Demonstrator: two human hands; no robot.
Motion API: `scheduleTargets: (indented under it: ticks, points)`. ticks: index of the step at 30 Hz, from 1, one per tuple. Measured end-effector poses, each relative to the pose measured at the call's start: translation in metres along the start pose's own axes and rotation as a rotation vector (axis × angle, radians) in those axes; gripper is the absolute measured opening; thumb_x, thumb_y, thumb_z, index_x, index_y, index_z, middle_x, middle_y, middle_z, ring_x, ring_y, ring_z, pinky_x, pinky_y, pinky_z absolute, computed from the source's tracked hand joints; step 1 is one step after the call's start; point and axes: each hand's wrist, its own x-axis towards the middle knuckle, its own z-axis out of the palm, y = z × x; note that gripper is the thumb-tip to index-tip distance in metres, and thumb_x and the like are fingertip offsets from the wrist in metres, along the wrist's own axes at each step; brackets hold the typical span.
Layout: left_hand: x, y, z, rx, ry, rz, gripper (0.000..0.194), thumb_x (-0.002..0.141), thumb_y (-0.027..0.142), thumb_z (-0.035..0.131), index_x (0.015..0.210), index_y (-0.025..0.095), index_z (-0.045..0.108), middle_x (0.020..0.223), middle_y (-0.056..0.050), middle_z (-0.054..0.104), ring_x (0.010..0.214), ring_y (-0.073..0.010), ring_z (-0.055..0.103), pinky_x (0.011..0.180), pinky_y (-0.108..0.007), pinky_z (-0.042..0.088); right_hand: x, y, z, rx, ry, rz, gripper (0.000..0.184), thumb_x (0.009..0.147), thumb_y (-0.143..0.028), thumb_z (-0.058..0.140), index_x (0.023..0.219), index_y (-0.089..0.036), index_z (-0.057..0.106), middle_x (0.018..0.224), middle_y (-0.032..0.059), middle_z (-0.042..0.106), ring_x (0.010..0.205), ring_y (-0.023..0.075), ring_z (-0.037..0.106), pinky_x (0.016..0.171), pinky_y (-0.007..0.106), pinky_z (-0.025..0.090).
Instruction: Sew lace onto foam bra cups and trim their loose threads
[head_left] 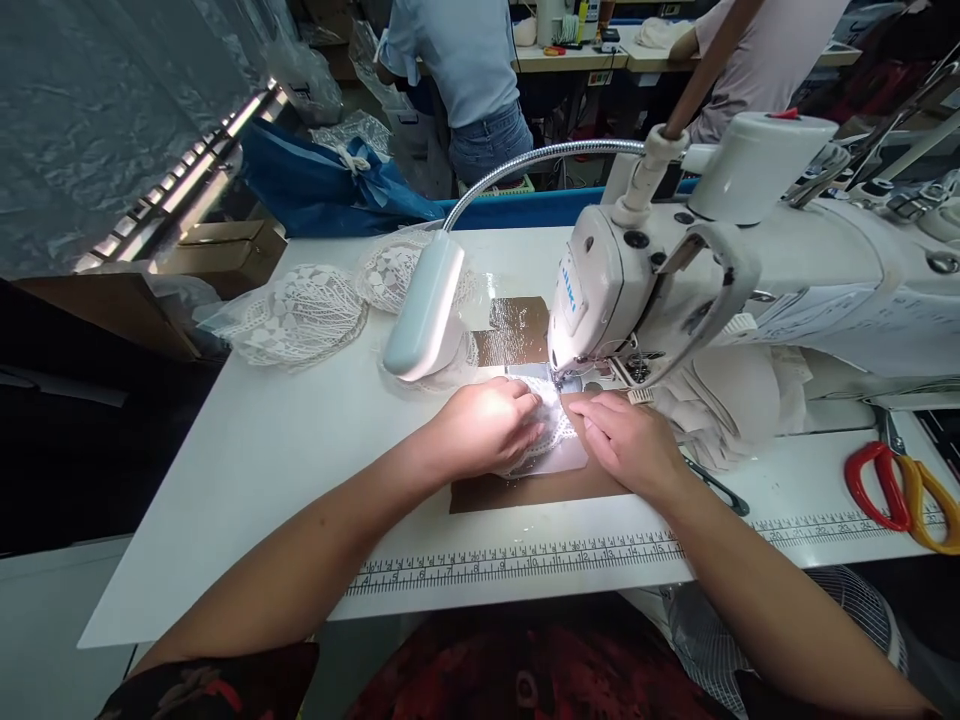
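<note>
A white lace piece [553, 432] lies under the needle of the white sewing machine [675, 270]. My left hand [487, 425] rests on its left side, fingers curled down onto the lace. My right hand [630, 440] presses flat on the fabric's right edge, fingers together and pointing toward the needle. Both hands sit just in front of the presser foot [564, 380], on a brown plate [525, 490] set in the white table [285, 450].
A gooseneck lamp [424, 305] hangs over the work. Stacks of white lace pieces [300, 315] lie at the back left. Red and yellow scissors [900, 485] lie at the right, and small snips [716, 487] lie beside my right wrist. Two people stand behind the table.
</note>
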Motion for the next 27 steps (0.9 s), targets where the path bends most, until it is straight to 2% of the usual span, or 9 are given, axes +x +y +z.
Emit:
scheduleTargets:
  ticks: [5,8,15,27]
  points:
    - [0.004,0.006,0.015,0.009,-0.029,-0.022,0.041,0.095,0.040,0.048,0.125,0.013,0.058,0.124,-0.014,0.061,0.104,-0.0289,0.056,0.084,-0.043,0.049,-0.002,-0.002,-0.005,0.048,-0.027,-0.026,0.025,0.089,-0.016,0.050,0.100,-0.019,0.072,0.080,0.0034,0.072,0.073,0.0162,0.063,0.067,0.027,0.043]
    - [0.005,0.008,0.020,0.037,-0.048,-0.019,0.047,0.094,0.042,0.049,0.129,0.011,0.056,0.134,-0.014,0.056,0.112,-0.0313,0.052,0.090,-0.047,0.046,-0.002,-0.004,-0.008,0.070,-0.058,-0.096,0.022,0.091,-0.020,0.052,0.095,-0.018,0.073,0.075,0.0031,0.070,0.072,0.0159,0.061,0.067,0.027,0.042]
    - [0.005,0.005,0.019,0.014,-0.100,-0.004,0.049,0.093,0.039,0.050,0.132,0.010,0.055,0.140,-0.013,0.053,0.115,-0.0307,0.050,0.093,-0.044,0.045,-0.004,-0.007,-0.009,0.044,-0.059,-0.169,0.027,0.094,-0.029,0.052,0.083,-0.019,0.074,0.066,0.0011,0.065,0.064,0.0138,0.055,0.063,0.028,0.036]
    - [0.006,-0.004,0.018,0.011,-0.087,0.031,0.048,0.094,0.040,0.049,0.133,0.013,0.056,0.142,-0.011,0.052,0.116,-0.0302,0.050,0.094,-0.045,0.043,-0.011,-0.011,-0.006,-0.060,-0.011,-0.230,0.024,0.092,-0.026,0.054,0.080,-0.018,0.073,0.063,0.0002,0.064,0.059,0.0140,0.054,0.060,0.029,0.032]
